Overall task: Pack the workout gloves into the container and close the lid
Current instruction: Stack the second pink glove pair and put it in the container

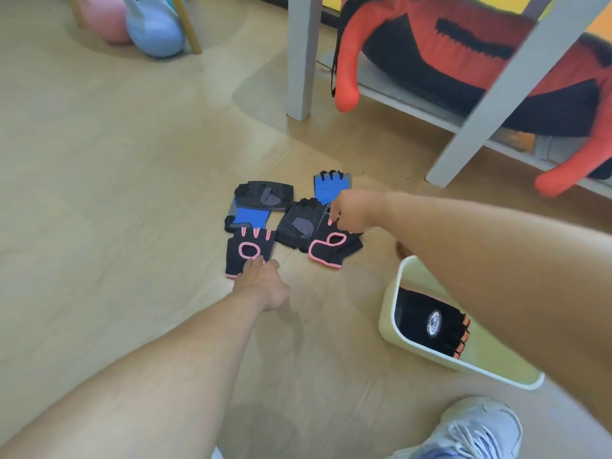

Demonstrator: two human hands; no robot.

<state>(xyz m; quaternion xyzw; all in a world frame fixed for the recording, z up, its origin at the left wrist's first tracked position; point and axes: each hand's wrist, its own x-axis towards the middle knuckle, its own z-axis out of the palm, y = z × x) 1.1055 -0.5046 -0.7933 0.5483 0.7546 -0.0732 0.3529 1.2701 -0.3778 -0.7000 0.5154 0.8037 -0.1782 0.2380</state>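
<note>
Several fingerless workout gloves lie in a cluster on the wooden floor. My left hand (261, 279) rests its fingertips on the lower edge of a black glove with pink trim (246, 246). My right hand (352, 210) reaches over the cluster, and its curled fingers pinch the top of a second black and pink glove (331, 248). Between them lies a black mesh glove (299, 223). Behind are two blue gloves (331, 187) (250, 215) and another black and grey glove (265, 195). A pale yellow container (390, 313) stands at the right under my right forearm, with a black glove with orange trim (430, 321) inside.
A grey shelf frame (299, 58) stands behind the gloves and holds a red and black bag (447, 44). Pink and blue kettlebells (152, 28) sit at the far left. My white sneaker (477, 429) is at the bottom right.
</note>
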